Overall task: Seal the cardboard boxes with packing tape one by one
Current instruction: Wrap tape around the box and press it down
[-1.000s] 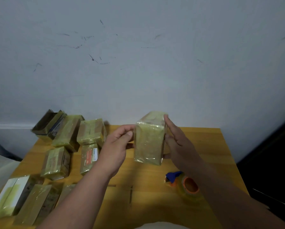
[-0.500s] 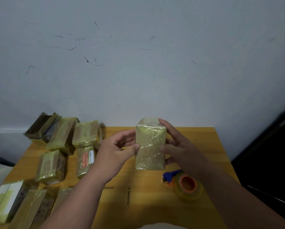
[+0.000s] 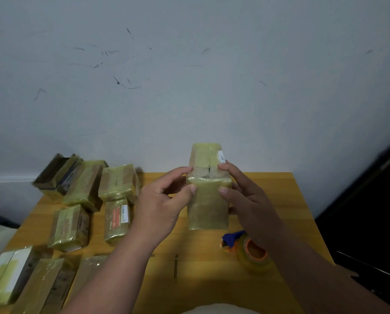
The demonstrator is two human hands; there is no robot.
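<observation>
A small cardboard box (image 3: 207, 207) wrapped in yellowish tape is held upright above the wooden table (image 3: 203, 268), its top face tilted toward me. My left hand (image 3: 160, 207) grips its left edge with thumb in front and fingers behind. My right hand (image 3: 246, 200) grips the right edge the same way. A roll of clear packing tape (image 3: 254, 254) with an orange core and a blue tab lies on the table just under my right wrist.
Several taped boxes (image 3: 118, 182) lie in rows on the left half of the table, one with a red label (image 3: 117, 220). A white-and-green box (image 3: 6, 273) sits at the near left corner. A white wall stands behind; a dark gap lies right of the table edge.
The box has been turned in both hands so its top face now shows, and both thumbs have shifted up near its upper edge. The view has moved closer.
</observation>
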